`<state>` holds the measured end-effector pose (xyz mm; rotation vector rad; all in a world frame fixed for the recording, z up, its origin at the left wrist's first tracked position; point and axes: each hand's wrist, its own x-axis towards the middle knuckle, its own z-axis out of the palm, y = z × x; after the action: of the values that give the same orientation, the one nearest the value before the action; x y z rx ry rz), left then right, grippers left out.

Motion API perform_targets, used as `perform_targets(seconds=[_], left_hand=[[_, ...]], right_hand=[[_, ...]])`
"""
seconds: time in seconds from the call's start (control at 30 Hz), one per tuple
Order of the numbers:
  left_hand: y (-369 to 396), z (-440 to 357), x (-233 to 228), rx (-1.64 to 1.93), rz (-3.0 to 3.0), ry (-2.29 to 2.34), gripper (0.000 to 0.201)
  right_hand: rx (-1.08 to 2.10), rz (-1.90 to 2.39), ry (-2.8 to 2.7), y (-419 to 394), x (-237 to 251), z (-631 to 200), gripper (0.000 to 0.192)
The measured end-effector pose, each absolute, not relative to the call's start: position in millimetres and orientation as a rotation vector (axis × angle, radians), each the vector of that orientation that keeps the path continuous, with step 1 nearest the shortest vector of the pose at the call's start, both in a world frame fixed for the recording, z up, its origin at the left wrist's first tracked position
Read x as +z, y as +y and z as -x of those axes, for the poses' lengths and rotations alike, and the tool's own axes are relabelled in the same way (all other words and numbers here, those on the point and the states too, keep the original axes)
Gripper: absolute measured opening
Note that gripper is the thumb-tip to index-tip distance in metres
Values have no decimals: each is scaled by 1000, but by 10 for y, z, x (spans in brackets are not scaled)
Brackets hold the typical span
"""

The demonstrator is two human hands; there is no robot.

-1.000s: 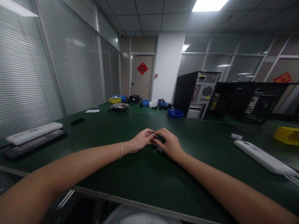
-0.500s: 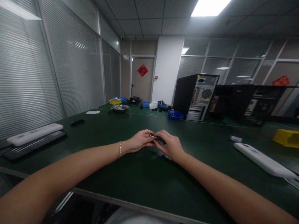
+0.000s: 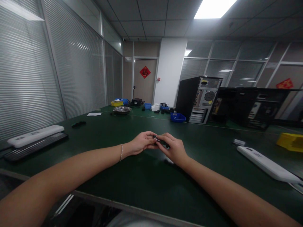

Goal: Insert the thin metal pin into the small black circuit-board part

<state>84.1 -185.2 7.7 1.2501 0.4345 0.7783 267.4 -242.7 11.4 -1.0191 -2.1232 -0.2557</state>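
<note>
My left hand (image 3: 142,142) and my right hand (image 3: 174,147) meet above the green table (image 3: 142,183), fingertips close together. Between the left thumb and fingers is a small dark piece (image 3: 155,136), partly covered by the fingers. The right thumb and fingers are closed on a small dark tool with a thin shiny tip (image 3: 156,139), which points toward the left fingertips. Its exact kind is too small and hidden to make out. A whitish small object (image 3: 168,160) lies on the table just under my right hand, mostly covered and blurred.
To the left lie a white power strip (image 3: 35,135), a black keyboard-like slab (image 3: 38,148) and a black object (image 3: 79,124). A metal bowl (image 3: 121,110), a blue bin (image 3: 177,117) and a computer tower (image 3: 199,99) stand farther back. Another power strip (image 3: 267,164) is at right.
Both hands stay almost in place, with the fingertips shifted very slightly around the small dark piece. The view has tilted up a touch.
</note>
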Motion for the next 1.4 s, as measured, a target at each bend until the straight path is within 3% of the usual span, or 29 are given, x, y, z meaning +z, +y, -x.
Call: perform_targets(seconds=[0.33,0.5,0.67,0.87,1.1,1.4], left_hand=[[-1757,-890,31,916,-1432,442,24],[-1312,-579,75,1262,-1500,884,22],[-885,-122,100,1377,-1389,1091,20],[-1018,-243,42,1141,-1416,998,21],[-1609,-732,37,683,-1737,678,41],[-1680,-758,25,648,-1688,543,39]], right_hand=[[-441,1197,-2117,-2340,56,-2687,31],[-341,1231,-2059,-2364,71,-2764,32],[-236,1251,-2072,-2361,75,-2864,26],[-84,1373,-2051,-2282,68,-3014,27],[169,1302,-2080,-2229,28,-3071,27],[314,1185,-2126,-2291,101,-3013,26]])
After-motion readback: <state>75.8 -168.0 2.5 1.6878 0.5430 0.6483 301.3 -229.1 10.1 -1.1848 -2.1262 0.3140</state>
